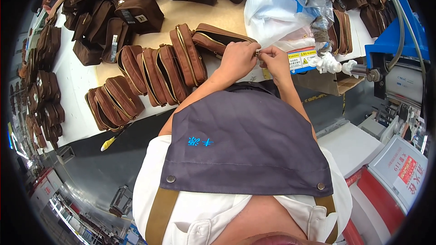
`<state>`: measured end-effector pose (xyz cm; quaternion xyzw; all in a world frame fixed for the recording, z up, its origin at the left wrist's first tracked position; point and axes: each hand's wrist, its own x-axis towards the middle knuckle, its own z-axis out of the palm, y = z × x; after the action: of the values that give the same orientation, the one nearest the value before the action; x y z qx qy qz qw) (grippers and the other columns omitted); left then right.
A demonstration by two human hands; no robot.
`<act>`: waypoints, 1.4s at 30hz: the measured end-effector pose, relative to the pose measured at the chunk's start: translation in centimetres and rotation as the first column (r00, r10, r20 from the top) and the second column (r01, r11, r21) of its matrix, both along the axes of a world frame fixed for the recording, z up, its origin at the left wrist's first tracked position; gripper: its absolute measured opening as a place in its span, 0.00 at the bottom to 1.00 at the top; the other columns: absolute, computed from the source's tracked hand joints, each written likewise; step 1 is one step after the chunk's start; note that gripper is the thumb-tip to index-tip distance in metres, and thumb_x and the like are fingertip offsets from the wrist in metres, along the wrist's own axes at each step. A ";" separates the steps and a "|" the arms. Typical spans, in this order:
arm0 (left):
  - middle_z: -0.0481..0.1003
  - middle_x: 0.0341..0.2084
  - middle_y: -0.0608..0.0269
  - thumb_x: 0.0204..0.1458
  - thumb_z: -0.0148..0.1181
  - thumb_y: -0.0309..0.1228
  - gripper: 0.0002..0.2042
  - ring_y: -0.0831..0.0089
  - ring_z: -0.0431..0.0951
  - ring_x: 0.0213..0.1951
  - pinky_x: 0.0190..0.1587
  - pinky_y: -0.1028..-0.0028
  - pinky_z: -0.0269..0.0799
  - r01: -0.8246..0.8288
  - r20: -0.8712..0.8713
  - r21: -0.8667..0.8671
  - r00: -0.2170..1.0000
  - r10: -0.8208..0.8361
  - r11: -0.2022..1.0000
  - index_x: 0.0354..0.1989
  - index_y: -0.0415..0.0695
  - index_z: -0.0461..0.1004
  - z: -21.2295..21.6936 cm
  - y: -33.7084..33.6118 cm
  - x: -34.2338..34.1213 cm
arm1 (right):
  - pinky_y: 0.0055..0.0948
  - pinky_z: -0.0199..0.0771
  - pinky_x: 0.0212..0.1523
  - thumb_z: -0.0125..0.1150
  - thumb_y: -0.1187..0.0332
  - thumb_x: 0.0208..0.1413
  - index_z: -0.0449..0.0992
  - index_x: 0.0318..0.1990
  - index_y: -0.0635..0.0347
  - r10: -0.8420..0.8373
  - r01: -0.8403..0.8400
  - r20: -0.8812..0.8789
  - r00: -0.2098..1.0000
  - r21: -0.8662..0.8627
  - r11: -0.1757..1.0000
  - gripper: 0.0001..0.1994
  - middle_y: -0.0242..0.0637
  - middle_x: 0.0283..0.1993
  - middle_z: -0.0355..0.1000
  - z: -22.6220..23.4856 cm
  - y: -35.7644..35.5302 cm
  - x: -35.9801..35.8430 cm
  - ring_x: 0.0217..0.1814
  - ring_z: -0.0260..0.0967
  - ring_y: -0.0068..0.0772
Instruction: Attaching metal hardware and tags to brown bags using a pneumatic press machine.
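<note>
A brown zip pouch (217, 39) lies on the table's near side, its gold-toothed zipper undone and its dark inside showing. My left hand (240, 59) is closed over the pouch's right end. Close beside it, my right hand (276, 62) pinches at a small metallic piece (257, 53) between the two hands. Fingers cover most of that piece, so its kind is unclear. Just left of the pouch, another brown pouch (187, 55) stands on edge with its gold zipper facing up.
Several brown pouches (159, 77) stand along the near table edge. Darker brown bags (138, 12) are heaped at the back left. Clear plastic wrap (272, 18) covers part of a blue machine at right, near its metal cylinder (404, 79). A cardboard box (324, 83) sits below.
</note>
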<state>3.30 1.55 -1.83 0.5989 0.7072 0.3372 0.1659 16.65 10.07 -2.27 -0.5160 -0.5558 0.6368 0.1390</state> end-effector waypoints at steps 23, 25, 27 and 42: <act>0.77 0.21 0.58 0.42 0.59 0.33 0.07 0.58 0.78 0.28 0.32 0.62 0.71 0.174 -0.155 -0.095 0.970 -0.187 0.980 0.29 0.44 0.74 4.0 0.9 -4.7 | 0.22 0.75 0.37 0.59 0.76 0.57 0.70 0.41 0.65 0.270 -0.175 -0.290 0.918 0.313 0.933 0.06 0.32 0.33 0.71 2.2 -0.1 -1.9 0.35 0.69 0.20; 0.77 0.22 0.58 0.44 0.60 0.33 0.07 0.58 0.78 0.28 0.32 0.62 0.72 0.194 -0.126 -0.092 0.971 -0.205 0.977 0.30 0.44 0.74 6.1 0.5 -5.5 | 0.22 0.75 0.39 0.60 0.76 0.56 0.70 0.44 0.64 0.355 -0.223 -0.290 0.889 0.402 0.888 0.09 0.31 0.34 0.71 3.7 0.3 -2.1 0.37 0.69 0.20; 0.78 0.23 0.60 0.45 0.60 0.33 0.08 0.59 0.79 0.28 0.32 0.64 0.72 0.234 -0.050 0.008 0.971 -0.234 0.972 0.31 0.43 0.75 8.3 0.4 -5.6 | 0.22 0.74 0.41 0.60 0.76 0.55 0.70 0.46 0.63 0.368 -0.218 -0.345 0.863 0.402 0.889 0.11 0.32 0.38 0.71 5.5 0.7 -1.4 0.41 0.68 0.20; 0.77 0.22 0.63 0.51 0.62 0.31 0.07 0.73 0.76 0.26 0.30 0.74 0.70 0.722 0.491 0.275 0.463 -0.738 0.635 0.31 0.40 0.76 11.9 6.0 7.7 | 0.18 0.70 0.34 0.76 0.61 0.39 0.70 0.50 0.63 0.495 -0.528 -0.234 0.837 -0.110 0.842 0.30 0.29 0.38 0.72 13.1 2.8 16.5 0.34 0.69 0.18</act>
<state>11.00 7.60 10.03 0.7172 0.2956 0.4035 0.4852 33.14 12.87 10.86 -0.2926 -0.6008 0.7434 -0.0270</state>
